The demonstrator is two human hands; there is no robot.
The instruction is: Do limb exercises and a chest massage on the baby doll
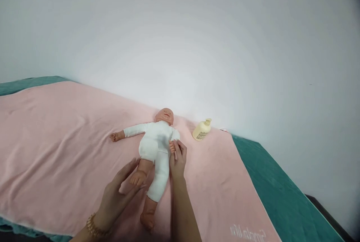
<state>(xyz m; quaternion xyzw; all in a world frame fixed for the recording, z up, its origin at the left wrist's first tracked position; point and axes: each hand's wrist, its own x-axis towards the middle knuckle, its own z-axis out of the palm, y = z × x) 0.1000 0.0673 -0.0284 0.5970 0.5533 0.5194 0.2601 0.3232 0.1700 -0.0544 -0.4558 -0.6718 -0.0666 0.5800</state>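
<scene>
The doll (156, 142) lies on its back on a pink towel (56, 141), toward the far edge of the bed (281, 193), with its head close to the wall (197, 47). The right hand (177, 159) pinches the doll's small hand between its fingers. The left hand (118, 193) is spread loose, cupping the bare foot of the bent leg without closing. A hard tug on that arm could drag the doll askew and rumple the towel — the grip looks thin. A bottle (201, 129) lies on its side by the far edge, near the head; a wide sweep could knock it. Open towel spreads leftward — the right edge is nearer.
</scene>
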